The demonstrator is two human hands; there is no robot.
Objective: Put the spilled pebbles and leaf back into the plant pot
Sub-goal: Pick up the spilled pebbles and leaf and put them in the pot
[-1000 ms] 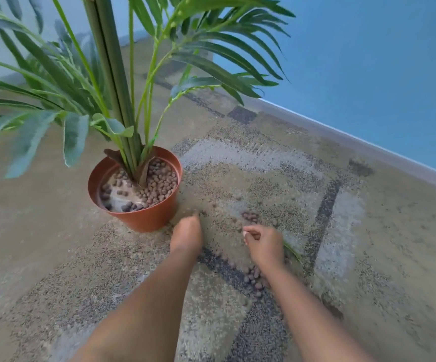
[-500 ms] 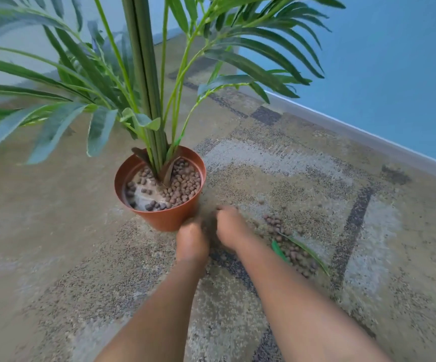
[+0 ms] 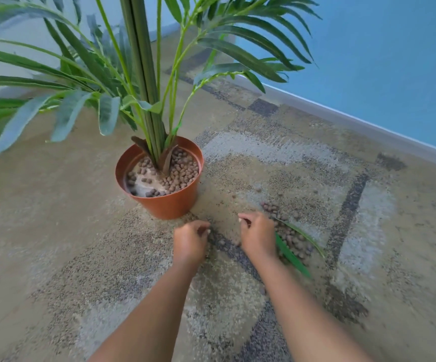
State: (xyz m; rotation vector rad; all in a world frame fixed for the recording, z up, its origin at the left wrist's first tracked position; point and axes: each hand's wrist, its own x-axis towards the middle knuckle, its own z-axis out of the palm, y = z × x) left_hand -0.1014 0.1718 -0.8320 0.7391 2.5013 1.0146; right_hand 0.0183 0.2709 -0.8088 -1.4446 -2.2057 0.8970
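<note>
- The spilled pebbles (image 3: 288, 236) lie mostly in one heap on the rug (image 3: 277, 163), just to the right of my right hand (image 3: 257, 237), with a few strays scattered farther up the rug towards the wall.
- The fallen leaf (image 3: 291, 254) lies across that heap, its near end running under my right wrist; none of it is lifted yet.
- The plant pot (image 3: 163, 202) stands upright just beyond my left hand (image 3: 189, 241), and it already holds a layer of pebbles round the stem, with a bare pale patch on its near-left side.
- My left hand rests low on the rug with its fingers curled in; I think it may be cupping a few pebbles, though the view hides the palm, so I cannot say.
- My right hand is curled too, fingertips pinched together near the rug; whether a pebble sits between them I cannot tell.
- As I judge it, the job is barely begun: the main heap and the leaf are all left to move.
</note>
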